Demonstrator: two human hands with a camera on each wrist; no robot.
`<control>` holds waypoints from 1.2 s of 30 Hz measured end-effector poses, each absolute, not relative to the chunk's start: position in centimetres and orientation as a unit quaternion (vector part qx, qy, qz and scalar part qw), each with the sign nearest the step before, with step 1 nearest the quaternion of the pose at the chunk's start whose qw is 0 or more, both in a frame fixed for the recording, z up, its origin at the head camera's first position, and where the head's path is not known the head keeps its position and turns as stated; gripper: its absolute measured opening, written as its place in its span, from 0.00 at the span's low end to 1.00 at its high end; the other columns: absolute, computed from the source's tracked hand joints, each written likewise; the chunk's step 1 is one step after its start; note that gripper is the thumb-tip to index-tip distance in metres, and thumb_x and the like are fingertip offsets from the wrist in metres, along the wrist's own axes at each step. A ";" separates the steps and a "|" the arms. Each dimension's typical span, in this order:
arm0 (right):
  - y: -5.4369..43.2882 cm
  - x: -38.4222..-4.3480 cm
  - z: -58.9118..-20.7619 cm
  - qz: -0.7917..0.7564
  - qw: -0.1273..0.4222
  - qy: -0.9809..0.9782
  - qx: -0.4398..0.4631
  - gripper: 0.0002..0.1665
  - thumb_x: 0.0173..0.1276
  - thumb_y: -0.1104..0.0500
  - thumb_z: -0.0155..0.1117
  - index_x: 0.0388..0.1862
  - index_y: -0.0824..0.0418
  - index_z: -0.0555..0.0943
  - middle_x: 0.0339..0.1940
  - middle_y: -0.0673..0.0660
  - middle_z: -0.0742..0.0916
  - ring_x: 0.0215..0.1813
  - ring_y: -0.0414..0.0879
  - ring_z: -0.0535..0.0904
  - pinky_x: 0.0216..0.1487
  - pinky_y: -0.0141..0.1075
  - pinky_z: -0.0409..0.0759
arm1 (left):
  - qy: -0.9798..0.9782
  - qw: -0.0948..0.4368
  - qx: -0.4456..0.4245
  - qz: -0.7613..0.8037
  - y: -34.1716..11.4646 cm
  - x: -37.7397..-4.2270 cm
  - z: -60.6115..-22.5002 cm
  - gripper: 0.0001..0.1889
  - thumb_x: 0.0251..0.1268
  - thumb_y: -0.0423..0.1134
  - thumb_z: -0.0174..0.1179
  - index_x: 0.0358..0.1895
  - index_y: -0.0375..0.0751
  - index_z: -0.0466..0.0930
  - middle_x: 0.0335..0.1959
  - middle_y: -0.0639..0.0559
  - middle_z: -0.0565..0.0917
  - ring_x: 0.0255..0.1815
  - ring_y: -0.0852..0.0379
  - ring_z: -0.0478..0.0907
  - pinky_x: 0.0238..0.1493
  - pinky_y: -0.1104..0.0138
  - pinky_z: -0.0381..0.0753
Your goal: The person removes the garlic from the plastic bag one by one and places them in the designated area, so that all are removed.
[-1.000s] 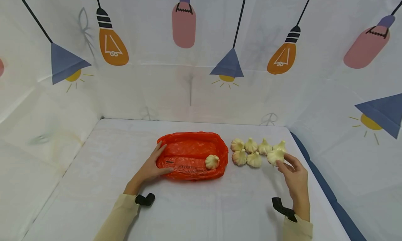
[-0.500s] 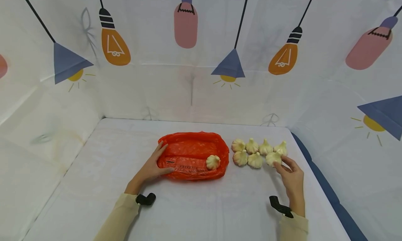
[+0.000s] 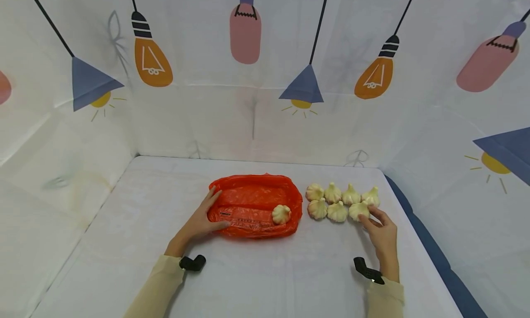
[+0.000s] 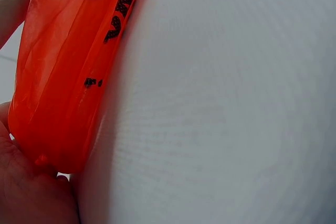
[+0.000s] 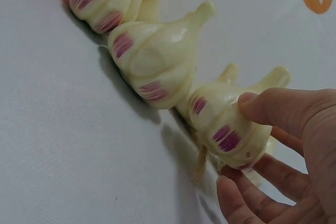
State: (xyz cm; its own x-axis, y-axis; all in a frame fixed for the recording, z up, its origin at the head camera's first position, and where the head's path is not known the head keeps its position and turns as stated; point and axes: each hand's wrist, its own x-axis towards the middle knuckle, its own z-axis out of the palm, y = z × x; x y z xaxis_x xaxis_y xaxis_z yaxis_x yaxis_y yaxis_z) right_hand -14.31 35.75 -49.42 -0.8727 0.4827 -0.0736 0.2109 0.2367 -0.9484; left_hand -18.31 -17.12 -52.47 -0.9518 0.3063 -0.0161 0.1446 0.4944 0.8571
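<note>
My right hand [image 3: 383, 233] pinches a garlic bulb [image 3: 358, 211] between thumb and fingertips, at the right end of the front row. In the right wrist view this bulb [image 5: 226, 121] is pale with purple streaks, the thumb on its near side and the fingers under it. Two garlic bulbs [image 3: 337, 212] lie to its left, and several more [image 3: 332, 193] form the row behind. My left hand [image 3: 202, 220] holds the left end of an open red plastic bag [image 3: 244, 198], thumb at the front and fingers at the back. One garlic bulb [image 3: 281, 214] sits inside the bag, at its right.
A white cloth covers the table [image 3: 248, 276]. White curtains [image 3: 215, 111] printed with lamps and bulbs stand behind and at both sides. A blue edge [image 3: 430, 244] runs along the table's right side.
My right hand has moved slightly left, bringing the garlic bulb to the end of the front row, beside its neighbour. The left hand stays on the bag.
</note>
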 end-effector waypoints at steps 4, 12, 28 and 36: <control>35.7 -14.5 -49.6 0.570 0.112 -0.784 -0.220 0.33 0.68 0.57 0.74 0.69 0.63 0.76 0.65 0.48 0.77 0.43 0.25 0.79 0.40 0.21 0.83 | 0.861 0.084 0.130 0.485 -17.1 -18.3 -52.5 0.56 0.57 0.55 0.74 0.84 0.49 0.49 0.87 0.49 0.40 0.86 0.34 0.40 0.75 0.29 0.51; 35.7 -14.9 -50.1 0.557 0.119 -0.796 -0.208 0.31 0.69 0.59 0.73 0.69 0.66 0.76 0.69 0.55 0.77 0.41 0.23 0.77 0.39 0.18 0.80 | 0.860 0.077 0.136 0.486 -17.2 -18.3 -52.7 0.56 0.57 0.55 0.74 0.84 0.49 0.49 0.87 0.49 0.40 0.85 0.34 0.40 0.75 0.28 0.51; 35.7 -14.8 -49.9 0.508 0.072 -0.835 -0.197 0.35 0.72 0.57 0.70 0.74 0.63 0.71 0.74 0.65 0.74 0.44 0.22 0.70 0.41 0.12 0.73 | 0.860 0.079 0.129 0.487 -17.2 -18.2 -52.7 0.57 0.56 0.56 0.74 0.85 0.49 0.49 0.87 0.52 0.39 0.86 0.36 0.39 0.76 0.29 0.51; 35.8 -14.8 -49.7 0.512 0.060 -0.834 -0.194 0.37 0.72 0.58 0.69 0.77 0.63 0.69 0.76 0.64 0.72 0.43 0.19 0.71 0.42 0.12 0.74 | 0.858 0.078 0.132 0.489 -17.2 -18.1 -52.6 0.57 0.56 0.57 0.74 0.85 0.47 0.49 0.87 0.50 0.39 0.86 0.35 0.39 0.76 0.29 0.51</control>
State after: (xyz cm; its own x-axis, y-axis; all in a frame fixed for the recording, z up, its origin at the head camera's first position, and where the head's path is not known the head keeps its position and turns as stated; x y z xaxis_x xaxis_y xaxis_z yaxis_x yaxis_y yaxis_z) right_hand -14.79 35.77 -49.66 -0.9176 0.3849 -0.0990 0.2624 0.3997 -0.8783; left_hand -18.13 -17.19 -52.60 -0.9527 0.3037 -0.0043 0.1510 0.4860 0.8608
